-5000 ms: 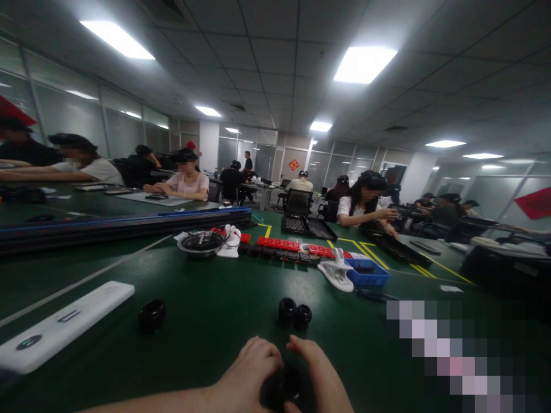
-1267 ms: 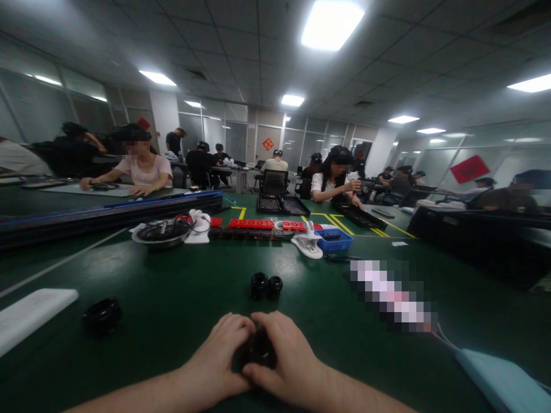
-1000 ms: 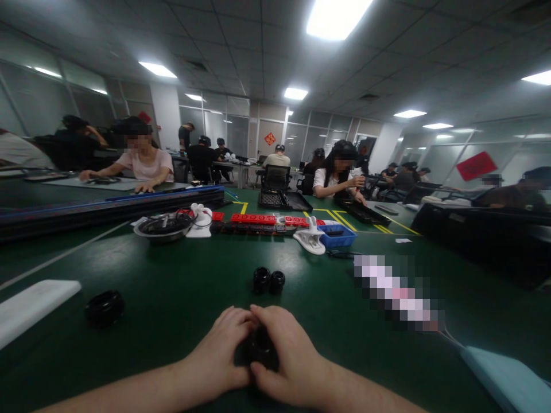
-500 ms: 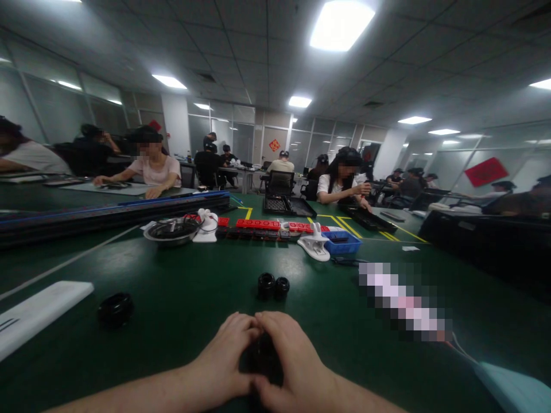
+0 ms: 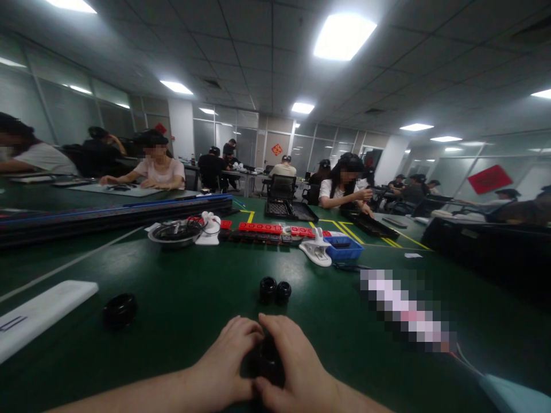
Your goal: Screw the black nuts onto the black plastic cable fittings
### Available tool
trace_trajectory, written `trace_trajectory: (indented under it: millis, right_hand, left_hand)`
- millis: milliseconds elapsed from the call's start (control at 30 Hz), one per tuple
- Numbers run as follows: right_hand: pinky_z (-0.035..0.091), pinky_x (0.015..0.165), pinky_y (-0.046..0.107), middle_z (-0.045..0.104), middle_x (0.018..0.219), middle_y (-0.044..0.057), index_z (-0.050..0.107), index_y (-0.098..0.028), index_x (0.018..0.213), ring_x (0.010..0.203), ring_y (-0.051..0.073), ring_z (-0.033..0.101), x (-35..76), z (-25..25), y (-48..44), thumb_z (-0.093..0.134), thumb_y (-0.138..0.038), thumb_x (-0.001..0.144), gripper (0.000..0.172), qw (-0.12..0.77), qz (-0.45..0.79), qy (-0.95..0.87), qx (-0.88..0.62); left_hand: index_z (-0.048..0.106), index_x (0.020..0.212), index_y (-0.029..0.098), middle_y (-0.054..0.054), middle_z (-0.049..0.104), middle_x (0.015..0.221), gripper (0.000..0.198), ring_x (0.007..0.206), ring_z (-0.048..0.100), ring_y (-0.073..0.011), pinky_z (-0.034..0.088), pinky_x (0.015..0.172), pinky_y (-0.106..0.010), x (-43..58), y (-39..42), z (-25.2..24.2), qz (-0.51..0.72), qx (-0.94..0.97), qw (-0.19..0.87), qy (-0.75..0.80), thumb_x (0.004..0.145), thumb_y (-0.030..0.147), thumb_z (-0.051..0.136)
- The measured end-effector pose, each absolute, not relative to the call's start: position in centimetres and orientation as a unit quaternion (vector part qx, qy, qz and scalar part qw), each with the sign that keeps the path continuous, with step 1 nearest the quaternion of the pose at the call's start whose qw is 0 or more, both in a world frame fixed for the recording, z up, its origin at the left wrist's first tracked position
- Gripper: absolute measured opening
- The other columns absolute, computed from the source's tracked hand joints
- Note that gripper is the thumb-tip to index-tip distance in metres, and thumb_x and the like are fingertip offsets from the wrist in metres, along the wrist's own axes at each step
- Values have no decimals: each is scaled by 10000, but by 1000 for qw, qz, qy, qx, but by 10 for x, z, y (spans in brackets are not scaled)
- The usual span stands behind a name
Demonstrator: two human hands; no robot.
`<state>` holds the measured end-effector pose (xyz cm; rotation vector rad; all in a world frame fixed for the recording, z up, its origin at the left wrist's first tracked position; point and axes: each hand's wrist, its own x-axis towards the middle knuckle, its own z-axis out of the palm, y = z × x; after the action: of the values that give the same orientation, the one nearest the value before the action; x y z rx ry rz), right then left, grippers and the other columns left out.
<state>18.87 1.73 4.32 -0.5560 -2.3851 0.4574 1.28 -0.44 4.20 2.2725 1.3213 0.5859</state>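
My left hand [image 5: 230,355] and my right hand [image 5: 295,367] are curved around a glossy black round part [image 5: 270,361] close in front of me. Fingertips and thumbs nearly meet, so much of the part is hidden between them. Just beyond my fingertips stand two smaller black round parts with open tops, a larger one [image 5: 267,290] and a smaller one [image 5: 283,292], side by side. Off to the left lies a wider black ring-shaped part [image 5: 120,311] on the green table [image 5: 181,310].
A white panel [image 5: 47,315] lies at left. Farther back are a metal bowl [image 5: 174,235], red blocks [image 5: 260,228], white clamps [image 5: 317,249] and a blue bin [image 5: 344,248]. A black case [image 5: 486,246] stands at right. Co-workers [image 5: 157,166] sit across the table.
The whole view has tilted slightly, shifting the scene down and a little right. My hands stay around the black part, and slightly more of it shows between them.
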Motion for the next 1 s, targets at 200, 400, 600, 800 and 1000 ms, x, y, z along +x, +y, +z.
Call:
trace_trajectory:
  millis: [200,400,600,800,1000]
  right_hand:
    - [450,779,361,559,1012,105,434,-151,1139,890,228,530,189,47,15,584,-260,664,510,292,211,-890,-279]
    - [415,863,387,517,1126,117,333,-154,1226,998,237,504,188,43,18,488,-180,638,608,331,180,-910,-174]
    - [425,835,413,534,1067,129,406,-133,1163,953,257,512,188,47,15,596,-275,645,569,310,191,-894,-262]
    - [462,784,338,558,1020,101,402,-164,1151,905,212,538,189,49,15,505,-173,680,482,343,209,-892,-208]
    - [415,872,382,500,1147,115,314,-167,1230,1025,242,499,191,45,17,512,-204,670,595,340,183,-902,-194]
  left_hand:
    - [563,991,234,-31,525,1021,405,971,464,-235,299,957,-424,14,-5,42,213,825,221,475,602,280,667]
    - [581,943,207,-38,527,1008,363,969,462,-235,304,954,-418,13,-4,41,211,823,213,482,589,238,657]
    - [573,952,224,-35,529,1017,366,983,461,-237,276,974,-437,13,-4,44,207,826,224,474,607,298,668]
    - [574,938,217,-32,531,1001,329,957,468,-231,269,977,-437,14,-6,47,212,824,230,473,620,273,639]
    - [584,950,220,-35,524,1015,342,963,459,-242,286,955,-438,15,-6,48,209,822,227,479,619,287,641]
